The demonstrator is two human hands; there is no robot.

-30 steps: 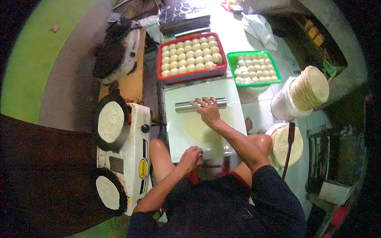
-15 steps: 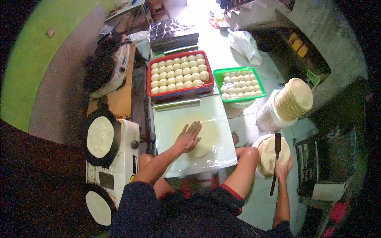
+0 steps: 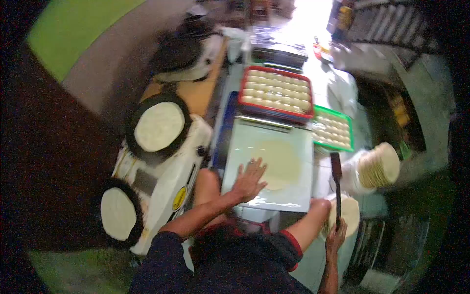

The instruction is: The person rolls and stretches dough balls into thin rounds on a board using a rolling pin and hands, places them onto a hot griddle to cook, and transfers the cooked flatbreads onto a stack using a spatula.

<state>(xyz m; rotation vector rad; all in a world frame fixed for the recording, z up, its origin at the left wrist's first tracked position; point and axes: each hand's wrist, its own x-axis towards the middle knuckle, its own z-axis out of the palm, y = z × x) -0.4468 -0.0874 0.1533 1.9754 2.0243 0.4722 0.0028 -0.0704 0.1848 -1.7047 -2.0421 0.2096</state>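
My left hand (image 3: 250,181) lies with fingers spread on the white board (image 3: 240,147), over the left edge of a thin rolled-out dough round (image 3: 279,164) under a clear sheet. My right hand (image 3: 336,236) is closed round the handle of a dark spatula (image 3: 336,169), whose blade points up and away. Beneath the spatula is a stack of flatbreads (image 3: 349,215) at the right. The metal rolling pin (image 3: 264,124) rests across the board's far edge. Two pale dough rounds (image 3: 159,126) (image 3: 118,214) sit on separate black pans at the left.
Dough balls fill a red tray (image 3: 240,90) behind the board and a green tray (image 3: 352,132) beside it. A tall flatbread stack (image 3: 377,164) leans in a white bucket (image 3: 350,179). The white stove (image 3: 164,179) stands left; another stove (image 3: 210,51) is farther back.
The rolling pin has gone from my right hand to the board's far edge. My right hand has taken hold of the spatula and raised it slightly; my left hand moved onto the board. The view has turned.
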